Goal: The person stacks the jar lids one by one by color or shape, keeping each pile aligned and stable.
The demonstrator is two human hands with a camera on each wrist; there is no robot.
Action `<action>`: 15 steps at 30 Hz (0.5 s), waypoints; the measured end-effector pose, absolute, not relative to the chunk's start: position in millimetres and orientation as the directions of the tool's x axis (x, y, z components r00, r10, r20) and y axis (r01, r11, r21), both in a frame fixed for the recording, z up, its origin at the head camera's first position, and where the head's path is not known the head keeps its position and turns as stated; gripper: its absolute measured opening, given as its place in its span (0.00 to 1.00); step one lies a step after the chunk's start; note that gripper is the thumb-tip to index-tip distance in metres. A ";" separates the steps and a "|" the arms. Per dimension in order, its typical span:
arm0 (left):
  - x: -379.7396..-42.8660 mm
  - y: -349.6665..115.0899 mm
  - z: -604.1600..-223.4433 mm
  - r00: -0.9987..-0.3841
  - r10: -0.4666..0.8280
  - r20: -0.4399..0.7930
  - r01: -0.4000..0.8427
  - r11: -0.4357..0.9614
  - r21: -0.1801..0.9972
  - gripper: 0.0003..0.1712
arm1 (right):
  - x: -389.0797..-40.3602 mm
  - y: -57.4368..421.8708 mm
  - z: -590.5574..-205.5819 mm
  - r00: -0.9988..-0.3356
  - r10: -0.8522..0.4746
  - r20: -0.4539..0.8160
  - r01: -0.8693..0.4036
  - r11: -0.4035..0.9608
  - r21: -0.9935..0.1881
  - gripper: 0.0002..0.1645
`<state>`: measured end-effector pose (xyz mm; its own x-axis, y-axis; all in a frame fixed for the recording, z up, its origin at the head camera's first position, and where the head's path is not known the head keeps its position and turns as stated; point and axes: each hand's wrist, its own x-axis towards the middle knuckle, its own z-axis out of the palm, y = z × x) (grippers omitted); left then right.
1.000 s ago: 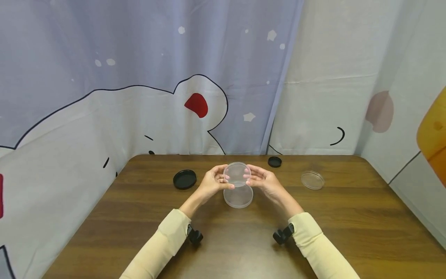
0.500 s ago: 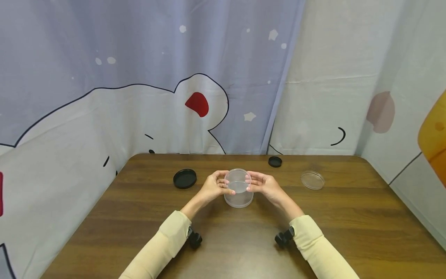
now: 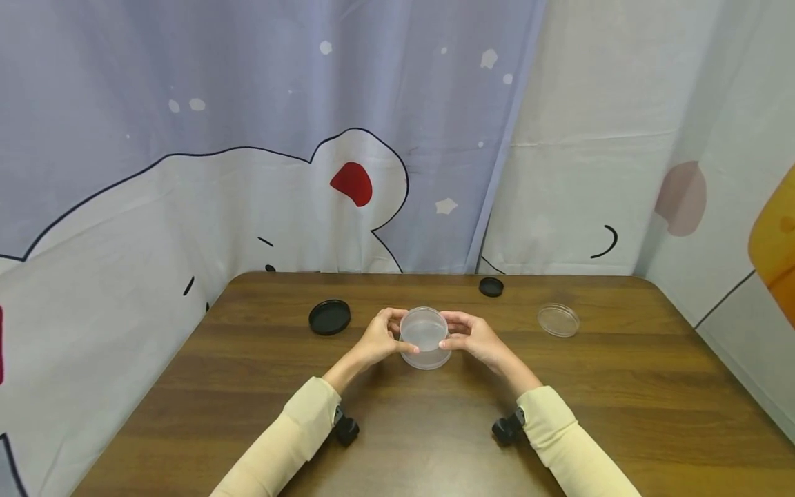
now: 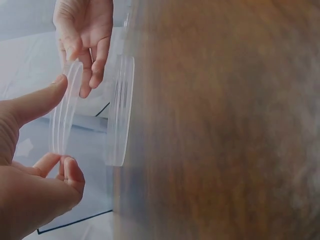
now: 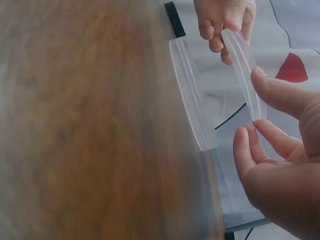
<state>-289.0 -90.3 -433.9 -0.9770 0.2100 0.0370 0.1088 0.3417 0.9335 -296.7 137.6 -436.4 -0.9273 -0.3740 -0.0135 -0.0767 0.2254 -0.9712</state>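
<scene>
A round clear plastic dish (image 3: 424, 327), like a petri dish, is pinched between both hands by its rim. My left hand (image 3: 380, 338) holds its left side, thumb at the near edge and fingers behind. On the opposite side, my right hand (image 3: 477, 339) grips it the same way. Beneath it, a slightly wider clear dish (image 3: 428, 362) lies on the table. Both wrist views show a gap between the held dish (image 4: 64, 117) and the lower dish (image 5: 192, 95), with the held one slightly tilted.
Left of the hands lies a round black dish or lid (image 3: 330, 317). A smaller black one (image 3: 491, 287) sits near the far edge of the wooden table (image 3: 217, 386). Another clear dish (image 3: 558, 320) rests at the right. A printed curtain (image 3: 279, 103) hangs behind the table.
Both hands have lowered the held dish, bringing it closer to the dish beneath. The things on the table stay where they were.
</scene>
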 end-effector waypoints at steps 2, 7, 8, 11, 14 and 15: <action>-288.7 -89.8 -433.5 -0.977 0.207 0.042 0.117 0.362 0.925 0.42 | -296.9 137.1 -437.1 -0.931 -0.365 -0.004 -0.098 0.260 -0.961 0.36; -288.1 -88.0 -433.7 -0.973 0.225 0.051 0.141 0.405 0.903 0.41 | -298.3 136.6 -437.8 -0.938 -0.347 0.012 -0.137 0.339 -0.931 0.36; -288.0 -87.7 -433.8 -0.972 0.229 0.053 0.146 0.410 0.900 0.40 | -298.4 136.9 -437.9 -0.938 -0.347 0.012 -0.142 0.351 -0.926 0.36; -288.4 -87.5 -435.6 -0.970 0.236 0.050 0.146 0.413 0.899 0.40 | -297.8 137.1 -437.4 -0.940 -0.341 0.005 -0.140 0.372 -0.918 0.36; -289.3 -87.4 -437.5 -0.971 0.238 0.039 0.137 0.410 0.902 0.40 | -297.6 137.0 -437.8 -0.940 -0.342 0.001 -0.144 0.393 -0.908 0.36; -289.8 -87.5 -438.3 -0.971 0.238 0.035 0.133 0.409 0.903 0.39 | -297.7 136.8 -438.0 -0.939 -0.343 0.001 -0.147 0.400 -0.905 0.37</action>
<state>-289.8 -87.5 -438.3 -0.9706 0.2383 0.0351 0.1329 0.4086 0.9030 -297.7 136.8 -438.0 -0.9394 -0.3427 0.0006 -0.1466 0.4004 -0.9045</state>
